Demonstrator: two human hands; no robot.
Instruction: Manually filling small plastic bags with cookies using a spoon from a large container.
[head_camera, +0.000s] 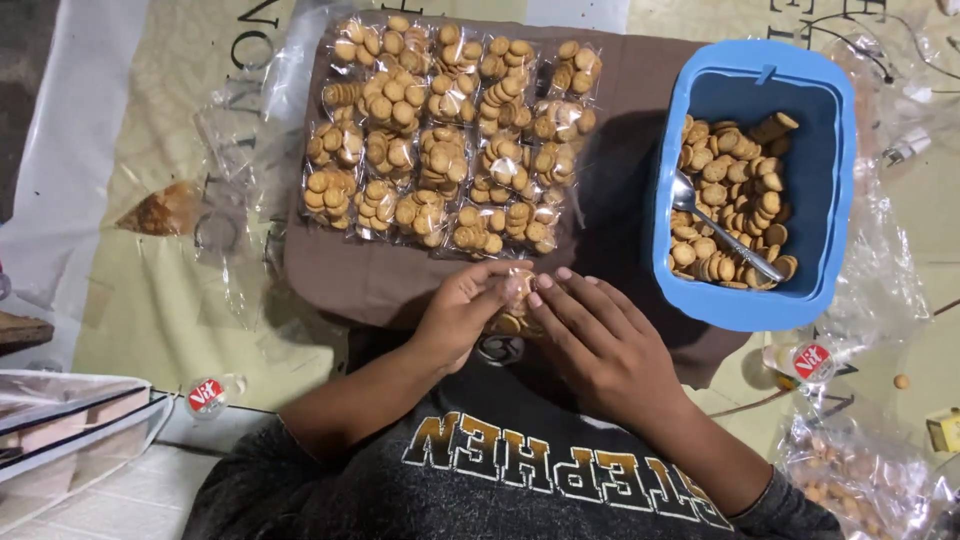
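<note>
Biscuit packet (516, 300), a small clear bag of round golden biscuits, sits between my two hands at the near edge of the brown board (620, 80), just in front of my chest. From the head camera, my left hand (462, 312) pinches its left side with curled fingers, and my right hand (598, 345) lies over its right side, fingertips pressing the top of the plastic; both hands are grasping the packet, neither is free. To do this well, I judge I should keep the mouth of the bag flat and taut between both sets of fingertips so the biscuits stay down and the film does not wrinkle. Beyond my hands, rows of filled packets (450, 140) lie side by side on the board. To the right stands a blue plastic tub (830, 180) of loose biscuits with a metal spoon (722, 228) resting in it. Loose clear bags (880, 470) lie near my right elbow.
</note>
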